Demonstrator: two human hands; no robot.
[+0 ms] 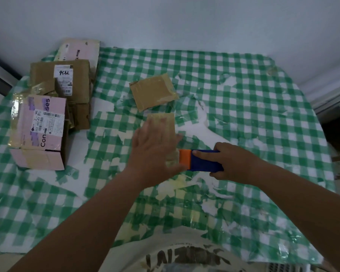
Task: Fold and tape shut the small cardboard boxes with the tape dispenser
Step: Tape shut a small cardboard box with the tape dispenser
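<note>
A small brown cardboard box [166,121] lies in the middle of the table. My left hand [154,149] presses flat on its top with the fingers spread, hiding most of it. My right hand [235,162] grips a blue tape dispenser [203,160] with an orange front [184,157], held against the box's near right side. A second small brown box [153,91], taped over, lies just beyond the first one.
The table wears a torn green-and-white checked cloth [243,91]. At the left stand a pink taped box [38,132], a brown box with a label [61,79] and a pink carton behind [79,50]. A white wall runs behind the table.
</note>
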